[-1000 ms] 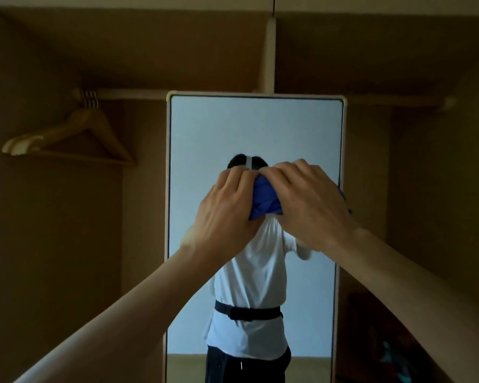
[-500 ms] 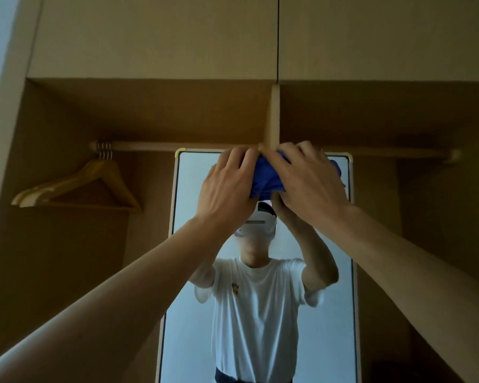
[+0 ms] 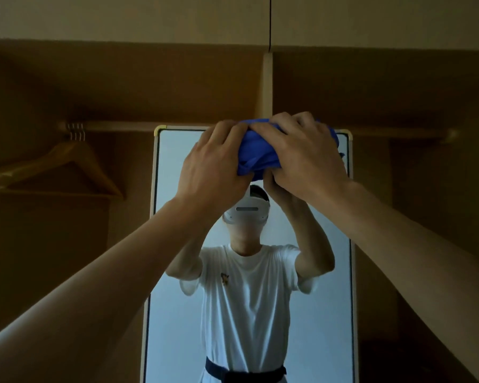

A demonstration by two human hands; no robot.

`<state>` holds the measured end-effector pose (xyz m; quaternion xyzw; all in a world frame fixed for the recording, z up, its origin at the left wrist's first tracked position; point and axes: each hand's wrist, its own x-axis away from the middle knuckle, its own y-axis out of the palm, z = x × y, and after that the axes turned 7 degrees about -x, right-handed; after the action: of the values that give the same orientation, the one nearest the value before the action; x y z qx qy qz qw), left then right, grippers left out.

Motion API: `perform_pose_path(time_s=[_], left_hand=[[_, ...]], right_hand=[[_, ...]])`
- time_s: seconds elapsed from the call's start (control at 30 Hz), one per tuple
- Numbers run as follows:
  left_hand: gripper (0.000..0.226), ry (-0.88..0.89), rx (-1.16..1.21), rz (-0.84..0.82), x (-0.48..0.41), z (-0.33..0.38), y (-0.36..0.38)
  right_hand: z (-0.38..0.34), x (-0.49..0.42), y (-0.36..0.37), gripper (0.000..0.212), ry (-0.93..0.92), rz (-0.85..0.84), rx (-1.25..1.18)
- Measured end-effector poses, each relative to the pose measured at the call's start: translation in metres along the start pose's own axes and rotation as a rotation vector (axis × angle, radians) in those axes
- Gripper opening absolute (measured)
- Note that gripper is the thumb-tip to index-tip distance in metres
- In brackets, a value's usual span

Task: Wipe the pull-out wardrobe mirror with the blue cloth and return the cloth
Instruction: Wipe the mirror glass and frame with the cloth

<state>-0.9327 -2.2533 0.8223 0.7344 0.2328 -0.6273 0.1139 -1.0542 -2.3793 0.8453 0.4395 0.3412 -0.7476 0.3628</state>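
Observation:
The tall pull-out mirror (image 3: pixel 174 244) with a pale frame stands in the middle of the open wardrobe. A bunched blue cloth (image 3: pixel 256 153) sits against the mirror's top edge. My left hand (image 3: pixel 213 164) holds the cloth's left side, fingers curled over it. My right hand (image 3: pixel 302 153) covers the cloth's right side and grips it too. Most of the cloth is hidden under both hands. The mirror reflects a person in a white T-shirt with raised arms.
A wooden rail (image 3: pixel 116 125) runs across behind the mirror's top, with wooden hangers (image 3: pixel 67 164) at the left. A vertical divider (image 3: pixel 267 87) rises above the mirror. Dark wardrobe compartments open on both sides.
Both hands have carried the cloth from the middle of the mirror up to its top edge, and my view has tilted upward with them.

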Motion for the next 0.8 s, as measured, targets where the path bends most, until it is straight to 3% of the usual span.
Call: perform_pose_path(time_s=[0.4, 0.8], left_hand=[[0.06, -0.012, 0.068, 0.025, 0.049, 0.01, 0.011], [0.057, -0.017, 0.129, -0.076, 0.137, 0.028, 0.014]], right_hand=[[-0.017, 0.048, 0.011, 0.07, 0.033, -0.021, -0.043], [-0.053, 0.132, 0.017, 0.071, 0.085, -0.149, -0.081]])
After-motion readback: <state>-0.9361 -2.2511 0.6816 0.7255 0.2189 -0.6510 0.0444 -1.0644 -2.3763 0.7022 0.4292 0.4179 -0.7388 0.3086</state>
